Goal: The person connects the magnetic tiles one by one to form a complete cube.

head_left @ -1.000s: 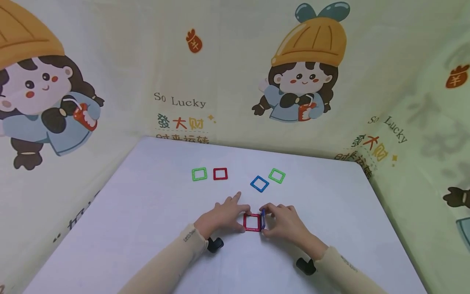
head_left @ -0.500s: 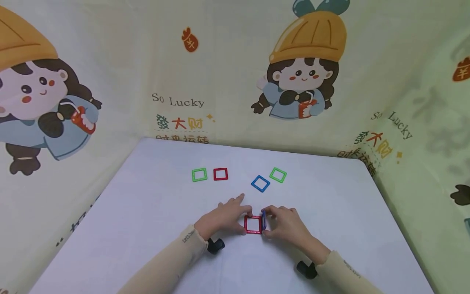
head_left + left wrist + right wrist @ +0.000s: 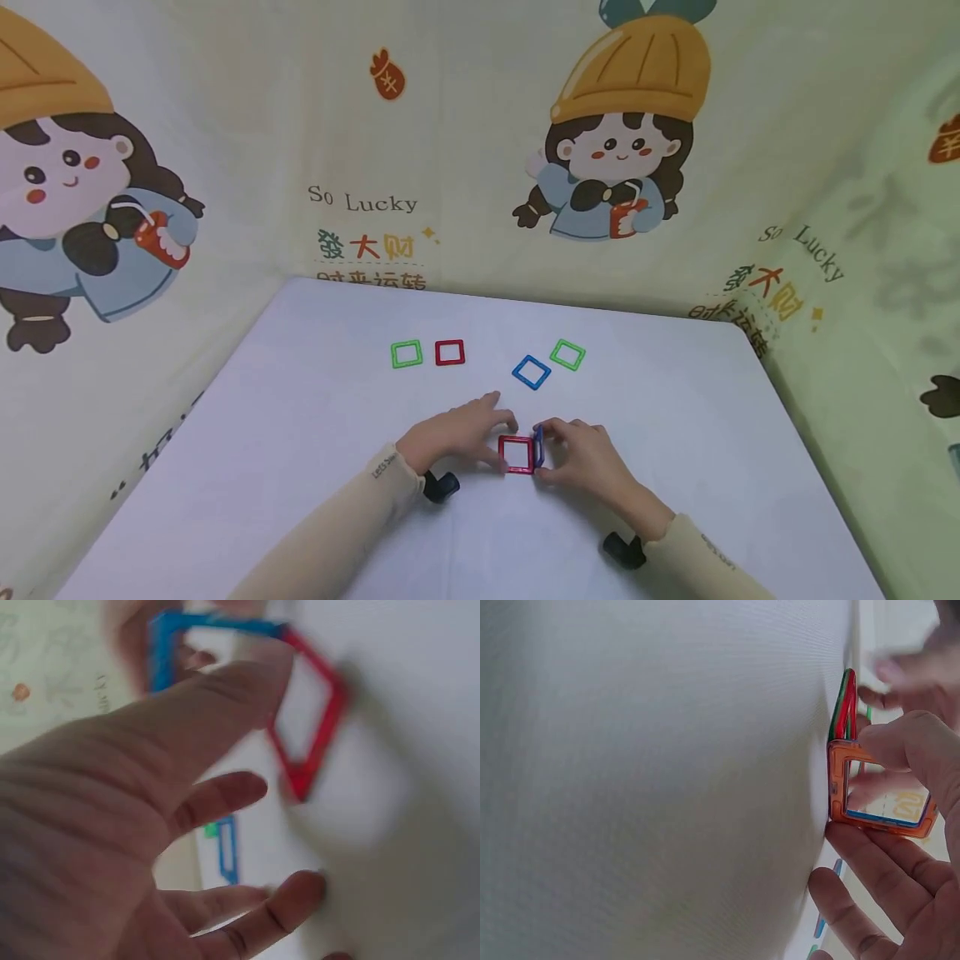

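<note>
A red square magnetic tile (image 3: 517,472), an open frame, lies flat on the white table in the head view. Along its right edge stands a second square tile (image 3: 538,450), upright; it looks blue in the left wrist view and orange (image 3: 839,780) from the right wrist. My right hand (image 3: 588,454) pinches this upright tile between thumb and fingers. To the left of the red tile is my left hand (image 3: 461,432), fingers spread and thumb near the tile's edge. In the left wrist view that thumb overlaps the red tile (image 3: 322,739); whether it touches cannot be told.
Farther back on the white table (image 3: 300,467) lie a green tile (image 3: 394,357) and a red tile (image 3: 450,363) at the left. A blue tile (image 3: 524,380) and another green tile (image 3: 563,364) lie to the right. A printed cloth (image 3: 465,167) hangs behind the table.
My left hand's fingers have come away from the red tile's upper left corner and spread apart. My right hand still pinches the upright tile in the same place.
</note>
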A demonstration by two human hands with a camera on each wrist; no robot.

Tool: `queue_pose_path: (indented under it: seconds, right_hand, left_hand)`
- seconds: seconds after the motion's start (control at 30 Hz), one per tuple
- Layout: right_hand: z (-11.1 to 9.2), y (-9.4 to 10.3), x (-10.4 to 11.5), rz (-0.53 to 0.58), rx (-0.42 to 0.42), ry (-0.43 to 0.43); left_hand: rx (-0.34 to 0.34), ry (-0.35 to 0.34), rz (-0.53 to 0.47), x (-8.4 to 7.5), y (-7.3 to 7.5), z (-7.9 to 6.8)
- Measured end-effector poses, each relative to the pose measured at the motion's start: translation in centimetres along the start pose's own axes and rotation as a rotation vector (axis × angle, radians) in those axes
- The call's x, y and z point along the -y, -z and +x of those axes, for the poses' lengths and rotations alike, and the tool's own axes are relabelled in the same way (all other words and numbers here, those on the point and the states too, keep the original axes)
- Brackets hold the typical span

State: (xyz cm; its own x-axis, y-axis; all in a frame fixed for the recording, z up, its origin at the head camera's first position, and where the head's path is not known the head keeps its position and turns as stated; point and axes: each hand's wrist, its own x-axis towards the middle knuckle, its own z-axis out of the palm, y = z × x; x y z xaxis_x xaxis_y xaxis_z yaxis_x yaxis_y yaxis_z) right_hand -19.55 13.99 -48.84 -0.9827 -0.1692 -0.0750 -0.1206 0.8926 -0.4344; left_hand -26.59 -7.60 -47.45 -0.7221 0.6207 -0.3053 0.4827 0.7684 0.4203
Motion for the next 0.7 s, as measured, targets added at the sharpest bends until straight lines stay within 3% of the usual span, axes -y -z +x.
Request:
queue_pose_path:
  seconds: [0.13,0.23,0.37,0.5,0.7]
  right_hand:
    - [-0.1,-0.1,-0.1,0.001,-0.027,0.011]
    - [-0.1,-0.1,-0.2,0.007,-0.039,0.006]
    - [-0.1,-0.4,-0.2,0.023,-0.030,0.006]
    - [-0.2,-0.5,-0.2,0.020,-0.035,0.023]
    - [-0.4,-0.4,-0.1,0.014,-0.047,0.029]
  left_hand:
    - [-0.081,-0.031,0.059,-0.3,1.2,3.0]
    - [-0.174,-0.069,0.253,-0.7,1.5,5.2]
    - [-0.269,-0.103,0.485,-0.6,1.3,7.1]
    - [-0.293,-0.106,0.538,-0.3,1.6,8.3]
    - [-0.268,-0.090,0.507,0.6,2.1,8.7]
